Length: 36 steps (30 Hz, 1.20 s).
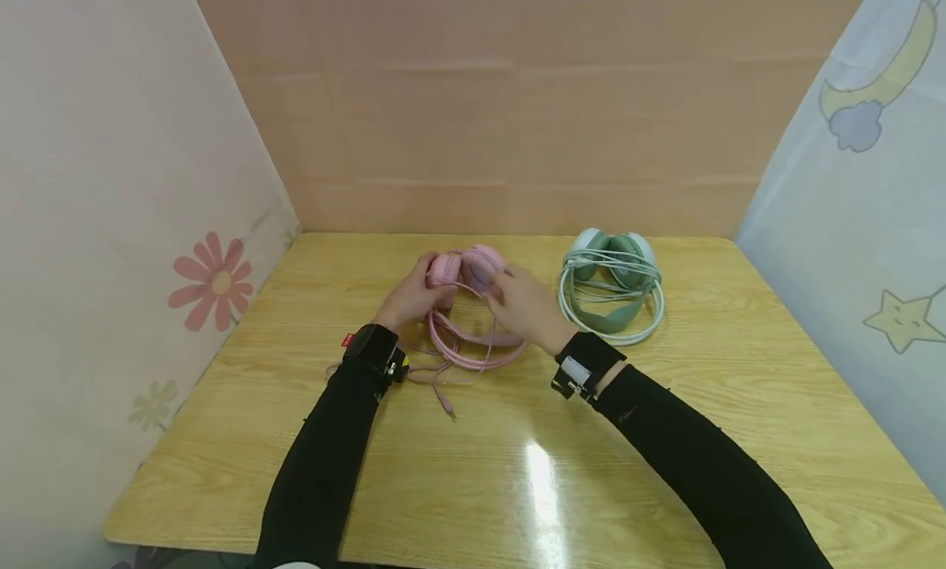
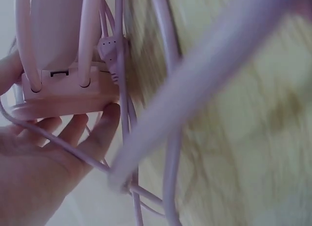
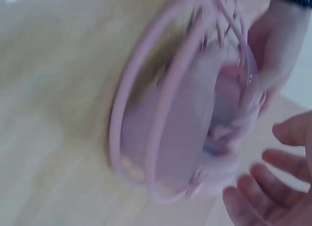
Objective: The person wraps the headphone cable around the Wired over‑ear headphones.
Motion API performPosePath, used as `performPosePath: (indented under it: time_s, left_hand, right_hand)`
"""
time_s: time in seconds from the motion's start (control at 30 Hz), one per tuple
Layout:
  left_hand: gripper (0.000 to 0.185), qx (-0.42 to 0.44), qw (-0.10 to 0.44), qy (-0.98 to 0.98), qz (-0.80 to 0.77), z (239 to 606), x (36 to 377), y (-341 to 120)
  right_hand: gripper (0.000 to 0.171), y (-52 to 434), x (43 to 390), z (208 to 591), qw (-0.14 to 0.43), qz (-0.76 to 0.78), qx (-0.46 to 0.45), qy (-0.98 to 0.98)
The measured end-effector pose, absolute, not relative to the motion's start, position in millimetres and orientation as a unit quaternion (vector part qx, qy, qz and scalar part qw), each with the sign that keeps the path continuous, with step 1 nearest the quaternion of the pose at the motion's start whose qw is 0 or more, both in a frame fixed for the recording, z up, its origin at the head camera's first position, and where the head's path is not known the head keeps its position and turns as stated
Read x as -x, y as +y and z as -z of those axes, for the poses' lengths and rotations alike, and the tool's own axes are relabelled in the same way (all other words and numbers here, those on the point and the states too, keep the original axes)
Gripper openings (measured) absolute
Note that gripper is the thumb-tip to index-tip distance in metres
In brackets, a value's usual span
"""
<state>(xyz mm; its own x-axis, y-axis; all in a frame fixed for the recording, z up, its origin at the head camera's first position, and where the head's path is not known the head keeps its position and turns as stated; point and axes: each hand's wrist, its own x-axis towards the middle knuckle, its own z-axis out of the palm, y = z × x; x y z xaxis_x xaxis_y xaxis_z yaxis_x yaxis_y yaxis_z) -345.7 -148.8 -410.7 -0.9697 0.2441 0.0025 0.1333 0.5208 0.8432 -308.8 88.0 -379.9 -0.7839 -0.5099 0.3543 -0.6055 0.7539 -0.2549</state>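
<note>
While L hand's [image 1: 406, 300] fingers curl round one cup [image 1: 445, 269] of pink headphones [image 1: 482, 265], R hand's [image 1: 534, 310] fingers spread nearby. Loc: far half of desk [image 1: 244, 438], L of green pair [image 1: 628, 261]. Prob. light, cable [image 2: 195, 89] floppy; best hold: hard cup shells.

- Both arms extended forward, angled inward; left forearm [image 1: 321, 462] steeper, right forearm [image 1: 702, 462] more diagonal. Black sleeves on both.
- Black left wristband [image 1: 372, 347], black right wristband [image 1: 590, 357].
- Left hand [image 1: 411, 298]: gripping, left fingers [image 2: 105, 131] curved, thumb opposite.
- Right hand [image 1: 534, 309]: right fingers [image 3: 278, 186] relaxed, slightly bent, fanned out.
- Hands near each other, roughly level, not touching.
</note>
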Motion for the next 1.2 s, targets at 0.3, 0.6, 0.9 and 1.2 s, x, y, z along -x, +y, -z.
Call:
performPosePath:
  time_s: [0.3, 0.6, 0.9, 1.2]
  left_hand:
    - [0.085, -0.140, 0.063, 0.842, -0.517, 417, 351, -140]
    - [0.081, -0.102, 0.021, 0.884, -0.456, 417, 344, -133]
    - [0.068, -0.095, 0.070, 0.902, -0.415, 406, 327, -142]
    - [0.075, -0.140, 0.194, 0.875, -0.420, 401, 315, -175]
  right_hand:
    - [0.061, 114, 337, 390, -0.010, -0.248, -0.135, -0.959]
    - [0.018, 128, 342, 414, -0.108, -0.272, -0.123, -0.948]
    - [0.048, 127, 341, 415, -0.110, -0.306, -0.111, -0.939]
    - [0.060, 130, 340, 419, -0.104, -0.346, -0.079, -0.929]
